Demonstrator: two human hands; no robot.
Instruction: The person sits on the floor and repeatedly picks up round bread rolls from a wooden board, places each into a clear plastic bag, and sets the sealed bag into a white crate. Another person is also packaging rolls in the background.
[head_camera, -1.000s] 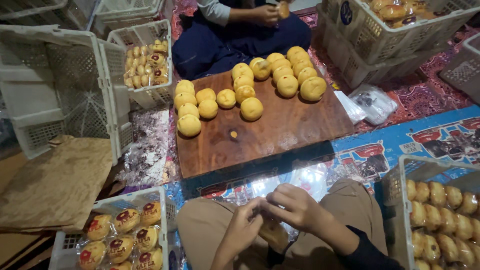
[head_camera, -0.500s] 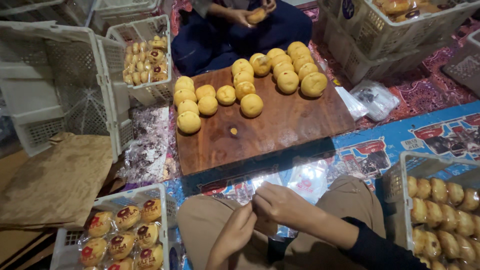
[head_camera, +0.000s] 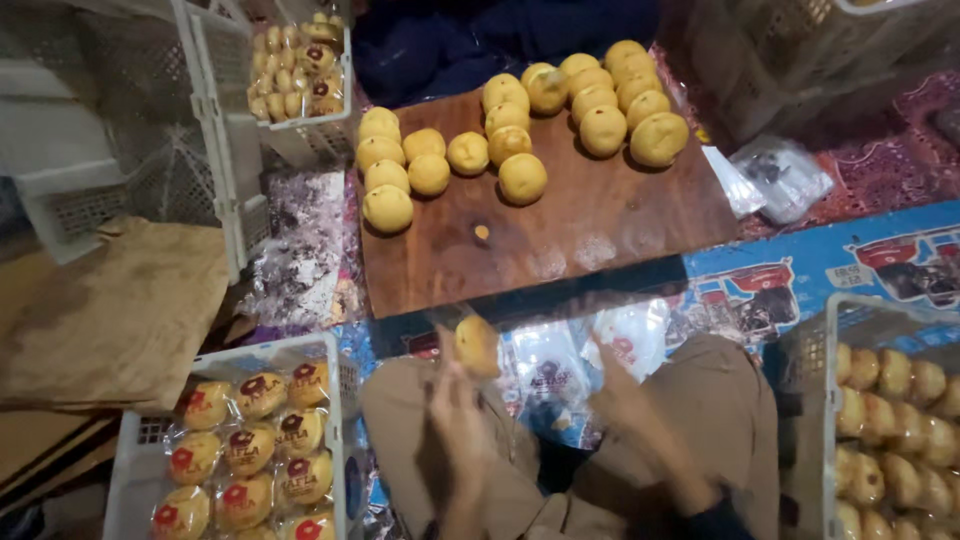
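The hands have parted: the left hand (head_camera: 455, 420) now grips a yellow bun (head_camera: 477, 345) lifted just below the wooden board (head_camera: 590, 225), the right hand (head_camera: 625, 395) pinching a clear wrapper (head_camera: 625, 340), so bagging seems underway.

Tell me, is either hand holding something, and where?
The left hand holds a yellow bun by its lower edge at the fingertips. The right hand is blurred; cannot tell.

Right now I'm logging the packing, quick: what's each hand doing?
Left hand: closed on a round yellow bun, raised over the lap.
Right hand: blurred, at the edge of a clear plastic wrapper; grip cannot be told.
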